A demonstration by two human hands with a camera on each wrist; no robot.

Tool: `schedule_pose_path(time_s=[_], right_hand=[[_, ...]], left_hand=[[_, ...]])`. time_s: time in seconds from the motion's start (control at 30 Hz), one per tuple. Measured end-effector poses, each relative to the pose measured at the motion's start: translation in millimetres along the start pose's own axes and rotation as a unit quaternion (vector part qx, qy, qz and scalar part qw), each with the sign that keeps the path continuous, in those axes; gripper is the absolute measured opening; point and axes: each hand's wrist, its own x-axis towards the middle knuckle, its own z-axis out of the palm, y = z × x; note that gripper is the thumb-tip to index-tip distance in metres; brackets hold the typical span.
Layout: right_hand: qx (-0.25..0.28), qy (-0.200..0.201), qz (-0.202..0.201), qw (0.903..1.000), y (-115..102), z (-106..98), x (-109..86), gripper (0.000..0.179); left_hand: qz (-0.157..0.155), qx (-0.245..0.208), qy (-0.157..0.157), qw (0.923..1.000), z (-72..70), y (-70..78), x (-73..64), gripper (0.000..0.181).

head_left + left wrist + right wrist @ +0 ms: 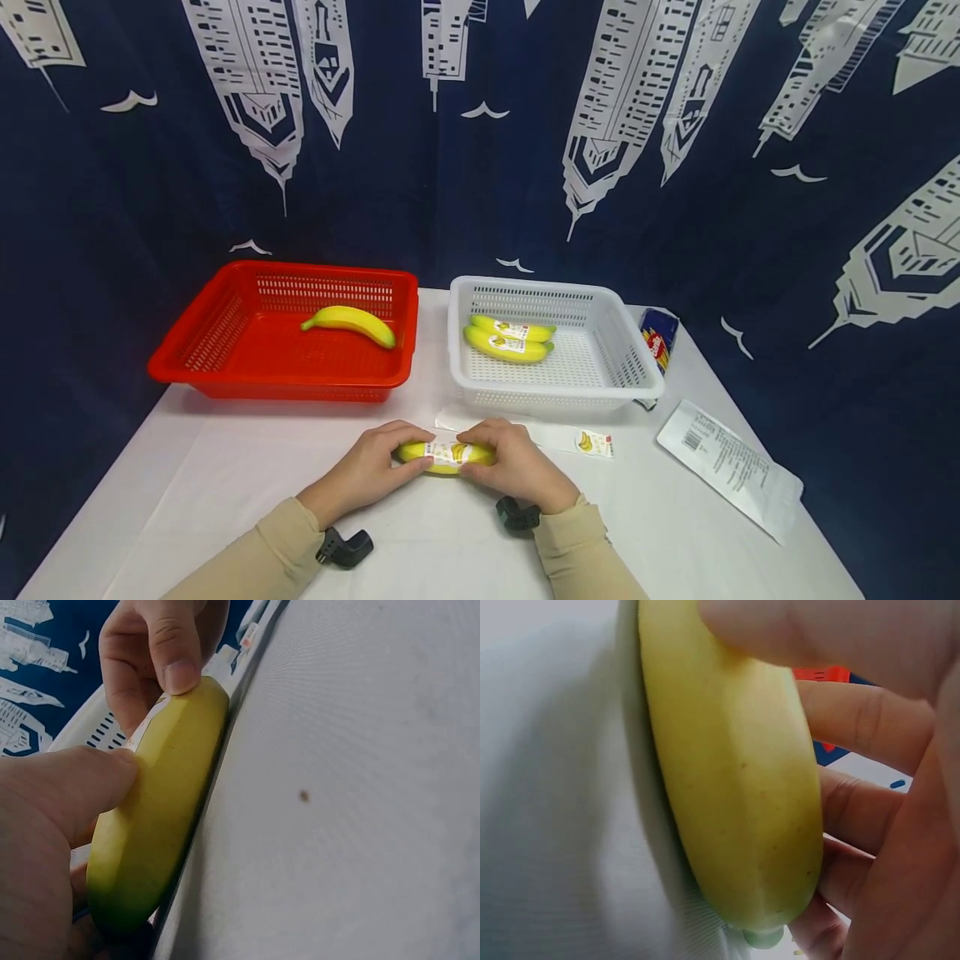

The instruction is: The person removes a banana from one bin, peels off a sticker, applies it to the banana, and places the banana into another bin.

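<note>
On the white table, a yellow banana [444, 470] lies crosswise between both hands, with a white banana-print label [448, 452] on its upper side. My left hand [371, 468] grips one end, thumb in front and fingers behind. The other end is held by my right hand [519, 463] in the same way. In the left wrist view, both thumbs press on the banana [161, 802] beside the label's edge. Up close in the right wrist view, fingers curl behind the banana [739, 772]. Just behind the hands lies a white backing strip [551, 434] bearing one label [594, 443].
A red basket [285, 390] at back left holds one unlabelled banana [348, 322]. Beside it, a white basket [540, 394] contains two labelled bananas [510, 343]. A silver-white packet [731, 471] and a dark blue packet [660, 333] lie at the right. A patterned navy curtain [450, 192] hangs behind.
</note>
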Motion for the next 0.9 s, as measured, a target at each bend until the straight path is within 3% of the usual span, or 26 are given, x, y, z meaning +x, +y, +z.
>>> schedule_pose_path(time_s=[0.13,0.37,0.5,0.63,0.73,0.9], right_hand=[[-0.006,-0.01,0.004,0.9999,-0.7,-1.1,-0.5,0.037],[-0.013,-0.014,-0.004,0.9998,0.5,-5.5,-1.9,0.036],[-0.01,-0.015,-0.008,0.9998,2.4,-12.9,-5.6,0.036],[0.005,-0.013,-0.001,0.9999,5.4,-23.5,-15.3,0.035],[0.006,-0.01,0.004,0.9999,8.8,-30.6,-23.6,0.034],[-0.004,-0.014,0.02,0.9997,18.0,-40.3,-36.9,0.033]], left_hand=[[-0.006,0.001,-0.004,1.0,0.3,0.5,0.7,0.036],[-0.027,-0.006,-0.02,0.9994,-1.7,2.7,4.2,0.073],[-0.02,-0.01,-0.023,0.9995,-1.8,3.1,5.2,0.075],[-0.017,-0.045,-0.019,0.9987,0.1,3.5,4.7,0.071],[-0.022,-0.1,0.013,0.9947,3.5,4.1,6.8,0.063],[0.0,-0.163,0.105,0.9809,11.8,10.2,24.5,0.05]])
